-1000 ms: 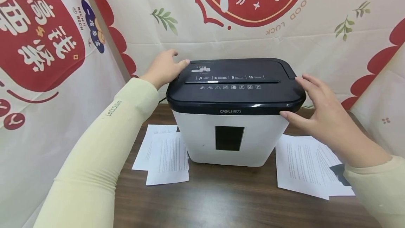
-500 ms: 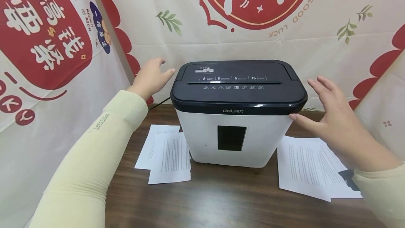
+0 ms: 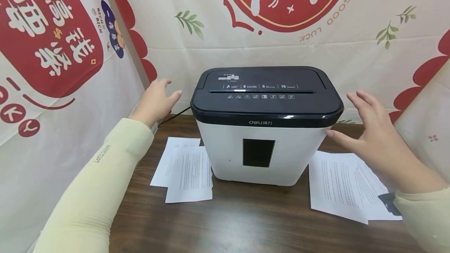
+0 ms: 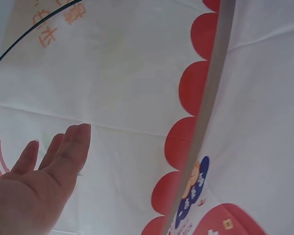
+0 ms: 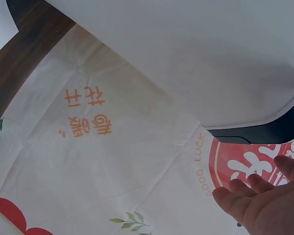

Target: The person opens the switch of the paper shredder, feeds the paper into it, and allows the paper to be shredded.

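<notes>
Though dark, glossy table point(image 3: 246, 218) beside drapes point(image 3: 267, 52)

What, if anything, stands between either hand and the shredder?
Nothing visible. The left hand faces the shredder across an open gap; a thin black cable runs lower in the head view. The right hand is at the shredder's other side; whether it touches, I can't tell.

Shredder point(image 3: 266, 126): "deli得力" on the front rim point(image 3: 260, 122). Lid point(image 3: 270, 104) has 6, 5 and 15 amid print too small to read, plus a row of pictograms point(image 3: 260, 97) – third is an exclamation-mark triangle. Left sleeve point(image 3: 100, 179): "LetsSlim". Back cloth point(image 3: 281, 52): "GOOD LUCK", upside down. Left cloth point(image 3: 81, 120): "搞钱要紧", "RICH!! RICH", K badge point(image 3: 13, 113), Y badge point(image 3: 29, 127). Left sheets point(image 3: 190, 179), right sheets point(image 3: 337, 186) – printed lines, illegible.
</notes>
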Tool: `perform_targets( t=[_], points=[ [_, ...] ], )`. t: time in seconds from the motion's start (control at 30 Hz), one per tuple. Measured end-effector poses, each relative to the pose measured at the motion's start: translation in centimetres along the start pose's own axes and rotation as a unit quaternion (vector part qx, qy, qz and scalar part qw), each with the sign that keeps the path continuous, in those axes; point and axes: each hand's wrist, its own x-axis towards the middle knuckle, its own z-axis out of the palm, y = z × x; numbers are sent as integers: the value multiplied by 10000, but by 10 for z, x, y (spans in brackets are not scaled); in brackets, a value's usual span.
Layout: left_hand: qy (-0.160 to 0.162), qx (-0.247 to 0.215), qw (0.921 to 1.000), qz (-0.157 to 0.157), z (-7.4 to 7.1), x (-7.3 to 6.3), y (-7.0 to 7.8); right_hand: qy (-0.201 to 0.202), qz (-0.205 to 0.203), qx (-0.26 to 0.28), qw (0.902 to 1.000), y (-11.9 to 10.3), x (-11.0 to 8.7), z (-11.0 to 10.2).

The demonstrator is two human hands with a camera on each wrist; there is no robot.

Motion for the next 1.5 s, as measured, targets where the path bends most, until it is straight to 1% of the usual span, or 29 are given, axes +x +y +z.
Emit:
perform_targets(
  t=[0.27,0.5,0.7,0.87,1.07,1.17,1.37,1.5],
  points=[
    [25,141,9999,29,13,-15,-16,20,7,-71,10000,8,-3,4],
    [68,220,9997,109,24,-24,-28,59,-53,-245,9997,17,-6,8],
    [184,317,9989,286,32,-32,-31,130,-163,-352,9992,26,-9,11],
    [292,290,9983,400,39,-44,-32,182,-218,-387,9988,32,-12,15],
    [335,58,9987,382,47,-58,-38,174,-187,-343,9991,37,-15,17],
    [357,23,9985,403,51,-65,-41,132,-126,-344,9992,40,-17,18],
    [318,-41,9987,395,60,-76,-44,70,19,-438,9990,46,-22,21],
    [263,-94,9989,380,70,-82,-46,81,75,-399,9991,53,-26,24]
  ],
)
